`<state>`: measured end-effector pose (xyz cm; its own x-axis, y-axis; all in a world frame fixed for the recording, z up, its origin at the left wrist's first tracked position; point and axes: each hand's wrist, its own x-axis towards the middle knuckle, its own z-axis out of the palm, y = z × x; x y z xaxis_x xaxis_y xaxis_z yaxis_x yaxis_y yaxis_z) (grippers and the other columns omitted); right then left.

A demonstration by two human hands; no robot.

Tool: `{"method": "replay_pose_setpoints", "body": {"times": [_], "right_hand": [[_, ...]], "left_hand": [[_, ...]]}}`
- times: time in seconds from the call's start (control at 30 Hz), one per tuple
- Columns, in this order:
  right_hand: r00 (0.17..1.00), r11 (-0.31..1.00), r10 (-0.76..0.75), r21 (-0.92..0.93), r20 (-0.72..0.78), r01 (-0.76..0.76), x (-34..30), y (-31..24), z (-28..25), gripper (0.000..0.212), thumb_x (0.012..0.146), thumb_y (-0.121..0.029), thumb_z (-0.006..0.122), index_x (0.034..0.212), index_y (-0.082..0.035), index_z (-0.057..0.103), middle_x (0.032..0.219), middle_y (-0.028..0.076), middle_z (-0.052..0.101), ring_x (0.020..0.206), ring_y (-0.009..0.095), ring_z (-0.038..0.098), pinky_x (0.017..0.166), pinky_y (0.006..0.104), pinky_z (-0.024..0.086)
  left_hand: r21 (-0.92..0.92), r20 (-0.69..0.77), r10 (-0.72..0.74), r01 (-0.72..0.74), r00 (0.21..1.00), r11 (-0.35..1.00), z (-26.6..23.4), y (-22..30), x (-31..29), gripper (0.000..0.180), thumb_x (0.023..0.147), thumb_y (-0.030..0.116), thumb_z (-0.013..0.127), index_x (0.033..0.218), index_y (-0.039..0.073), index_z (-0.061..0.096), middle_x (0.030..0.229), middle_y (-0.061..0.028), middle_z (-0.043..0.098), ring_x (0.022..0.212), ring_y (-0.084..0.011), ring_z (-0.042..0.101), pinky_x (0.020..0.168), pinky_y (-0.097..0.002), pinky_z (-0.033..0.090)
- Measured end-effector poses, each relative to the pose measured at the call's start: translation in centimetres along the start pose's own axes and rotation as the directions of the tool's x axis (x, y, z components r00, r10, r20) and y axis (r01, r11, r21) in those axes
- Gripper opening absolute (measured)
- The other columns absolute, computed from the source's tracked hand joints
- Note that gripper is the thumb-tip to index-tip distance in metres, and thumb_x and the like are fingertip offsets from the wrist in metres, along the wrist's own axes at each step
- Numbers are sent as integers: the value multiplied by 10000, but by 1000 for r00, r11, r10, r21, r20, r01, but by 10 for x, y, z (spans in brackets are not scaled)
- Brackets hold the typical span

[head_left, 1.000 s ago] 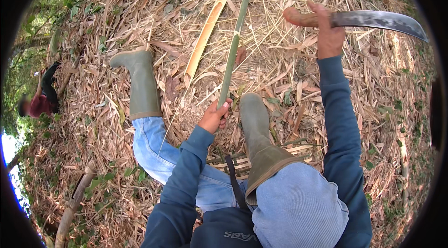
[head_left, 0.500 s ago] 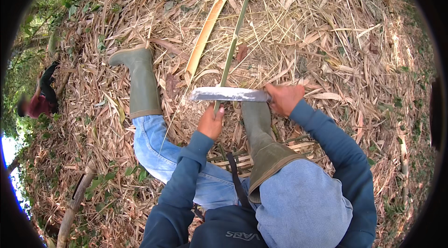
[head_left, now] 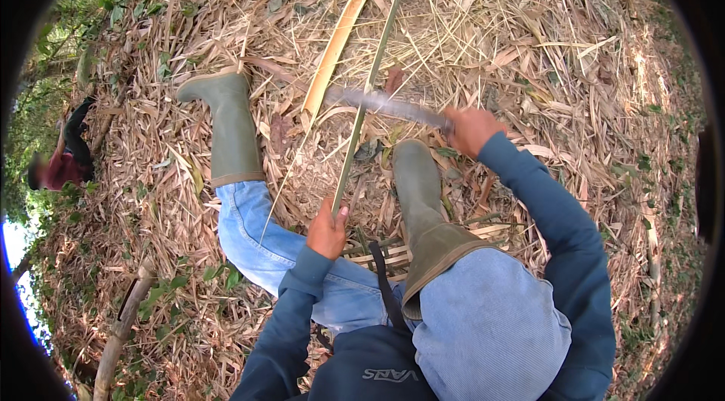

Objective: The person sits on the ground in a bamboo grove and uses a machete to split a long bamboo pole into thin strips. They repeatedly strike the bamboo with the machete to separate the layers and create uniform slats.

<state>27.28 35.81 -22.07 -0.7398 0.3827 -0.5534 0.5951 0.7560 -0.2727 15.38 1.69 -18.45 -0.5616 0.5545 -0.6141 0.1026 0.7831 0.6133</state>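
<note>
My left hand (head_left: pixel 326 231) is closed around the near end of a long, thin green bamboo strip (head_left: pixel 350 146), which slants up and away from me between my boots. My right hand (head_left: pixel 473 131) grips the handle of a machete (head_left: pixel 400 109). Smeared by motion, the blade points left and crosses the strip well beyond my left hand. Whether its edge bites into the strip cannot be made out. Left of the strip lies a wider split bamboo piece (head_left: pixel 336 44), its pale inner side showing.
Dry bamboo leaves and shavings cover the ground (head_left: pixel 513 61). My green rubber boots (head_left: pixel 232 129) flank the strip, the right one near the blade. Cut slats (head_left: pixel 393 257) lie under my right leg. A log (head_left: pixel 124 329) is at lower left; another person (head_left: pixel 64 159) is far left.
My right hand has moved the machete away from me along the strip, and its blade now tilts. My left hand has drawn nearer to me, still on the strip.
</note>
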Motion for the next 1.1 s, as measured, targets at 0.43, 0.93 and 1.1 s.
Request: {"method": "replay_pose_setpoints", "body": {"times": [0.43,0.93,1.1], "right_hand": [[997,995,76,62,-13,-75,20,19,1,277,805,-262,641,1031,-108,605,827,206,671,799,405,660,750,514,529],[994,998,7,-69,107,0,49,29,-9,229,841,-222,584,999,-61,623,825,191,679,809,390,668,767,491,543],[934,931,348,151,-79,-334,75,49,-7,296,845,-235,568,1091,-74,596,883,208,687,826,386,675,775,483,549]], "left_hand": [[45,49,-10,8,999,999,-33,1,-66,137,960,138,530,1056,42,508,773,-242,593,721,-450,593,621,-473,455],[146,93,-149,134,984,980,-89,-33,-169,222,978,224,511,1077,26,527,780,-183,591,702,-322,599,647,-394,461],[297,-48,-119,128,992,946,-84,-20,-153,207,929,127,566,1102,31,508,853,-241,623,763,-442,606,653,-491,461]]}}
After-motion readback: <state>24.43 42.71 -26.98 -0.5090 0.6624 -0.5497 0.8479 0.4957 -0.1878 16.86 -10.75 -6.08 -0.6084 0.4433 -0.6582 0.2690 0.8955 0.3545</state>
